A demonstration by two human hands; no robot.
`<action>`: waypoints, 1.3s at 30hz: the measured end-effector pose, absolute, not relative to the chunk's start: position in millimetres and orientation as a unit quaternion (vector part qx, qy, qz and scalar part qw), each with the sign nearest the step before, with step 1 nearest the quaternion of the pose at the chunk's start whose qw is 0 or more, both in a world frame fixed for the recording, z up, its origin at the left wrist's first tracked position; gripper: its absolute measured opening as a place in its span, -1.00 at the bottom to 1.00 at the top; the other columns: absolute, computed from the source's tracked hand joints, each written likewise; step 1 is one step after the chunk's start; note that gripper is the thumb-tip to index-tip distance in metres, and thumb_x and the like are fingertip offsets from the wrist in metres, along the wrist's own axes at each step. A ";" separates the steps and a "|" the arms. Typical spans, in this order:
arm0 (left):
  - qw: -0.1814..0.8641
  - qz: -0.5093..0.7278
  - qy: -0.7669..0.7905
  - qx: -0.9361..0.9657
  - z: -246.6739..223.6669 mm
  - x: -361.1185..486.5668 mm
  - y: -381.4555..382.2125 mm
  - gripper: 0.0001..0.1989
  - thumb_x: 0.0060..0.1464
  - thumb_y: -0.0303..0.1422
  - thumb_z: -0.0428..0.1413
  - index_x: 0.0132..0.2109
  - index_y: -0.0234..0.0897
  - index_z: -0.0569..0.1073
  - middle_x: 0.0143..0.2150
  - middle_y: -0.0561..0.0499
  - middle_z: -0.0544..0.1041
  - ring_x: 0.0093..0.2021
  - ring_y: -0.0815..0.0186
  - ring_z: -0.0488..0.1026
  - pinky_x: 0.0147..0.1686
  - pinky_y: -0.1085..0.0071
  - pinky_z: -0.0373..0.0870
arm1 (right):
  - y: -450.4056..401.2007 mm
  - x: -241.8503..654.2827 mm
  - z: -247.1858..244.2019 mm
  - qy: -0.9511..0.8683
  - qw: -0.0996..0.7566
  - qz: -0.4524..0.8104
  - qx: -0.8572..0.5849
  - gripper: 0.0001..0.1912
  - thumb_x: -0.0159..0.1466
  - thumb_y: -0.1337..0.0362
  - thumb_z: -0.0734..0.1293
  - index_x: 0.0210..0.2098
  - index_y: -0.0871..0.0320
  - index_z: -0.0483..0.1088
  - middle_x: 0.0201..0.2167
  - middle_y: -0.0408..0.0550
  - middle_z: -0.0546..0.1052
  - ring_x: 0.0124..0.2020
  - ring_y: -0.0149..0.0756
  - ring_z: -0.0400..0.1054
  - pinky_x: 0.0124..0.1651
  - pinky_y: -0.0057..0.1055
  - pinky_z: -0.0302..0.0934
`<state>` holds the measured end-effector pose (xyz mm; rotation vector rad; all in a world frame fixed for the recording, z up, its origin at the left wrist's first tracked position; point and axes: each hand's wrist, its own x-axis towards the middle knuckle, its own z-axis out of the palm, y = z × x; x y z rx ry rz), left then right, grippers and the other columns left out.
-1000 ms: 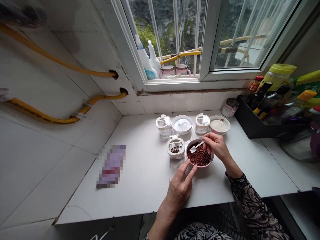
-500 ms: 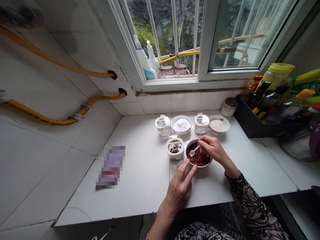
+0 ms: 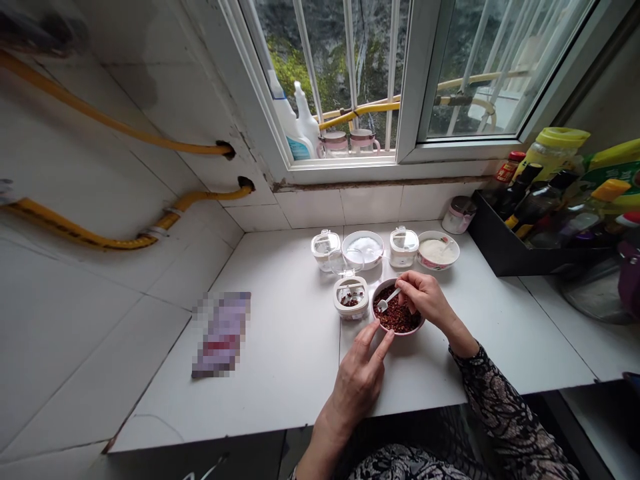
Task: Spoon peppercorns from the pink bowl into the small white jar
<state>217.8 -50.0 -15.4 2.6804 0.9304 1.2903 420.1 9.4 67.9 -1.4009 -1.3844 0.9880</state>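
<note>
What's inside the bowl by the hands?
Dark reddish grains and the end of a white spoon. The right hand hides some grains; the bottom of the bowl is covered.

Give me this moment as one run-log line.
left hand: touches round pink bowl | right hand: pinches small white plastic spoon at dark-red granules inside bowl | left of bowl: open white-framed clear jar

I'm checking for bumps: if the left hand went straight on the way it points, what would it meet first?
Most likely the near side of the bowl holding reddish-brown bits; the left hand looks to be at its rim, though exact contact is hard to tell.
</note>
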 end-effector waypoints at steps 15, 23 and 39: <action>0.018 0.415 0.294 0.861 -15.0 217.4 -49.8 -0.25 0.15 -0.73 -0.09 0.44 -0.23 0.15 0.29 -0.29 0.31 0.34 0.09 0.30 0.19 0.15 0.49 | 15.6 425.0 72.3 -0.481 0.523 0.479 -0.515 -0.58 0.13 -0.09 0.44 -0.41 0.15 0.37 -0.67 -0.16 0.50 -0.79 -0.47 0.23 -0.72 -0.54 0.06; 0.008 0.415 0.295 0.861 -16.5 216.8 -49.1 -0.27 0.17 -0.70 -0.09 0.45 -0.23 0.14 0.30 -0.29 0.31 0.33 0.07 0.31 0.17 0.14 0.51 | 4.5 383.6 71.0 -0.622 0.568 0.278 -0.462 -0.82 0.38 0.14 0.28 -0.25 0.10 0.42 -0.50 -0.11 0.58 -0.58 -0.36 0.43 -0.45 -0.43 0.34; 0.013 0.412 0.294 0.862 -14.6 216.9 -49.9 -0.26 0.15 -0.74 -0.07 0.44 -0.24 0.16 0.30 -0.29 0.30 0.34 0.09 0.29 0.18 0.15 0.50 | 5.6 423.6 74.5 -0.683 0.444 0.244 -0.527 -0.76 0.33 0.24 0.23 -0.46 0.11 0.37 -0.59 -0.15 0.45 -0.53 -0.36 0.28 -0.42 -0.43 0.17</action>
